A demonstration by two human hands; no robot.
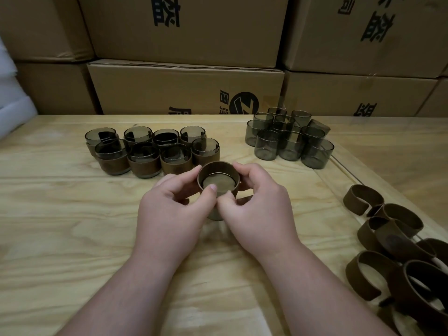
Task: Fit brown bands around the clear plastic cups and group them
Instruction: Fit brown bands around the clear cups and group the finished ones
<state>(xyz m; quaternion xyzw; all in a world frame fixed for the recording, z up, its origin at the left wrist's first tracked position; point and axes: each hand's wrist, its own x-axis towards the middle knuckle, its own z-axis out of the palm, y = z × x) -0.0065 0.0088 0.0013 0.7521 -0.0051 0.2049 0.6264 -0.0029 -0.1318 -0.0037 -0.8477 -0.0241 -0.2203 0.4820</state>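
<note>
At the table's middle I hold a clear cup [219,185] with a brown band [213,167] around it. My left hand [174,209] grips the band's left side, its thumb on the near rim. My right hand [257,202] grips the right side, fingers curled round the far edge. The cup's lower part is hidden behind my thumbs. Several banded cups [150,151] stand grouped at the back left. Several bare smoky clear cups [291,139] stand clustered at the back right. Loose brown bands [397,241] lie piled at the right edge.
The wooden table [72,214] runs wide under my arms. Stacked cardboard boxes [184,88] form a wall along its far edge. Something white and soft [12,103] shows at the far left.
</note>
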